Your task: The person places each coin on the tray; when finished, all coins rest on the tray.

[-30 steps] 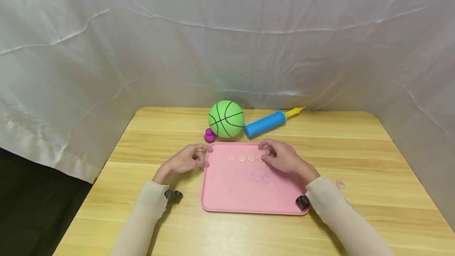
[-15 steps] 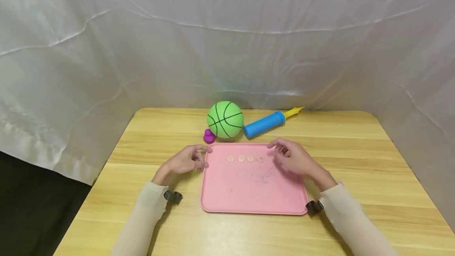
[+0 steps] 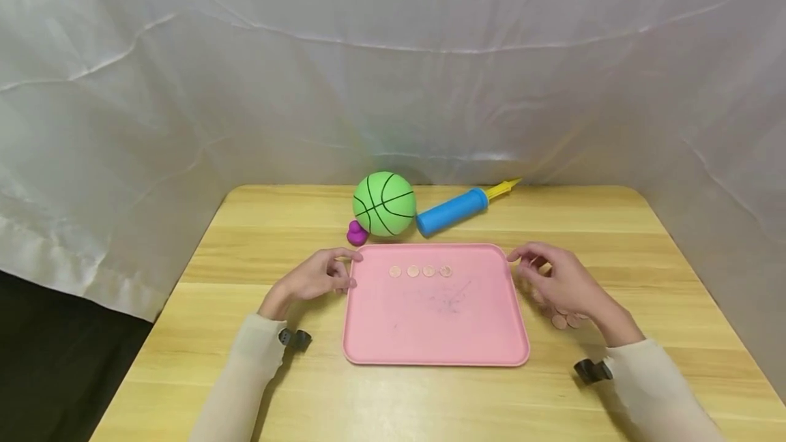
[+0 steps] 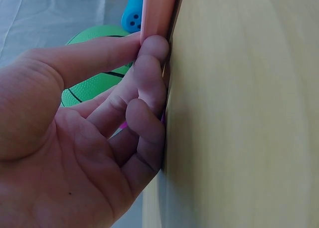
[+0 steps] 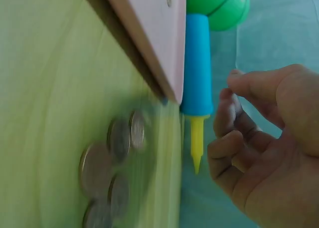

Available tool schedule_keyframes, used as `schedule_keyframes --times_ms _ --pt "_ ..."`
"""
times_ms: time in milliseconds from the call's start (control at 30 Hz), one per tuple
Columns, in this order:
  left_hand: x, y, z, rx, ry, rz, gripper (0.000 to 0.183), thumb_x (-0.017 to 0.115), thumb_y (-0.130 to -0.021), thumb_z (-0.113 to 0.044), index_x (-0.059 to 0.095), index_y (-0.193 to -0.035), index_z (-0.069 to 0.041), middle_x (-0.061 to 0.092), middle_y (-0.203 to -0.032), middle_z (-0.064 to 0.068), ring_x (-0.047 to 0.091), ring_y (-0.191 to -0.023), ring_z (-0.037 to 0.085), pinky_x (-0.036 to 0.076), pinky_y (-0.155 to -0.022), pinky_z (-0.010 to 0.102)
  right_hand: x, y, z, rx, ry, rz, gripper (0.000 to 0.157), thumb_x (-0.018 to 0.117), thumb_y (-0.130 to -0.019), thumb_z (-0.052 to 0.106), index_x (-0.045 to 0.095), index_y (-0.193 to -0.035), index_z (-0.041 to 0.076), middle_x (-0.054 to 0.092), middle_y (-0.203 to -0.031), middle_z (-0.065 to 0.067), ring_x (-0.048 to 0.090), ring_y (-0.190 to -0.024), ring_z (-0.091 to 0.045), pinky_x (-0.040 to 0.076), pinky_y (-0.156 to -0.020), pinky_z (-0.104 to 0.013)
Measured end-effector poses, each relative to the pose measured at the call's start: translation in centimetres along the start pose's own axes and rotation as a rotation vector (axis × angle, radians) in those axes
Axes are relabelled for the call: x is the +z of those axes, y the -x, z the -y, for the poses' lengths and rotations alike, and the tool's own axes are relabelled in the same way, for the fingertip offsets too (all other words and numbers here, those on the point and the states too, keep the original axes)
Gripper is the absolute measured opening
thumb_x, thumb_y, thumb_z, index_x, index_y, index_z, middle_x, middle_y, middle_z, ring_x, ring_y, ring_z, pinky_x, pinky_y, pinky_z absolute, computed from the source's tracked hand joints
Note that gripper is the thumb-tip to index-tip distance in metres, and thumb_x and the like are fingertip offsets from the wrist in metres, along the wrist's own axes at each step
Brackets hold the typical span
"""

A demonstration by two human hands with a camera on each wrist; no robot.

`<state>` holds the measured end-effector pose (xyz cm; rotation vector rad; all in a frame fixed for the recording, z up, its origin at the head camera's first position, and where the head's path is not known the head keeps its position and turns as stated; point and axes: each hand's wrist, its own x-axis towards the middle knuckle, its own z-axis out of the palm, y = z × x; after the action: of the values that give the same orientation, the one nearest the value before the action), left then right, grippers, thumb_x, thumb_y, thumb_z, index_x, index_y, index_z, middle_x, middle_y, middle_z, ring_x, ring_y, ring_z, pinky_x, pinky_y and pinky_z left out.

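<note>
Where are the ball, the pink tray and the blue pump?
Ball [image 3: 384, 204]: head view, middle of its green surface.
Tray [image 3: 417, 319]: head view, bare floor.
Pump [image 5: 198, 66]: right wrist view, blue barrel.

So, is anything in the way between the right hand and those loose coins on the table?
Nothing visible: the right hand is close to the loose coins, with no object between. Between those and the row of coins on the pink tray, though, stands the tray's raised rim.

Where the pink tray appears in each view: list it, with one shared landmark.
Head: pink tray below centre, slightly right.
Left wrist: at the top edge, about mid-width.
Right wrist: cut by the top edge, slanting to about mid-height.
Landmark: green ball, in all three.
</note>
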<state>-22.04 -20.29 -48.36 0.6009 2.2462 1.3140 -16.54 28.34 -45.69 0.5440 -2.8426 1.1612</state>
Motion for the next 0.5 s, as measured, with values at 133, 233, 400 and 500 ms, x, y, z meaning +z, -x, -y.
schedule_keyframes --times_ms 133,233,400,500 --pt "0.1 0.1 0.1 0.002 0.01 0.0 0.055 0.073 -0.099 0.003 0.053 -0.15 0.009 0.072 -0.084 0.012 0.063 -0.074 0.016 0.047 -0.062 0.02 -0.9 1.1 -0.9 0.013 0.006 -0.014 0.017 0.067 -0.107 0.005 0.076 -0.121 0.008 0.079 -0.112 -0.012 0.068 -0.089 -0.011 0.057 -0.074 -0.025" --pt "0.1 0.1 0.1 -0.001 0.01 -0.003 0.055 0.073 -0.099 0.003 0.053 -0.15 0.009 0.072 -0.084 0.011 0.063 -0.074 0.015 0.048 -0.063 0.02 -1.4 1.8 -1.6 0.03 0.036 -0.021 0.016 0.067 -0.107 0.006 0.077 -0.12 0.008 0.08 -0.109 -0.011 0.067 -0.088 -0.007 0.056 -0.074 -0.024" --pt "0.1 0.1 0.0 -0.007 0.008 -0.006 0.055 0.073 -0.099 0.003 0.053 -0.151 0.009 0.072 -0.084 0.011 0.063 -0.074 0.016 0.048 -0.063 0.02 -2.4 3.0 -2.7 0.054 0.074 0.013 0.019 0.069 -0.106 0.009 0.077 -0.123 0.006 0.081 -0.111 -0.011 0.066 -0.089 -0.004 0.057 -0.072 -0.024" --pt "0.1 0.1 0.2 -0.004 0.008 -0.002 0.056 0.073 -0.099 0.003 0.053 -0.151 0.009 0.073 -0.085 0.012 0.063 -0.075 0.017 0.048 -0.063 0.02 -2.8 4.1 -3.6 0.052 0.072 0.037 0.022 0.072 -0.104 0.007 0.077 -0.125 0.004 0.081 -0.111 -0.011 0.066 -0.088 -0.002 0.058 -0.07 -0.024"
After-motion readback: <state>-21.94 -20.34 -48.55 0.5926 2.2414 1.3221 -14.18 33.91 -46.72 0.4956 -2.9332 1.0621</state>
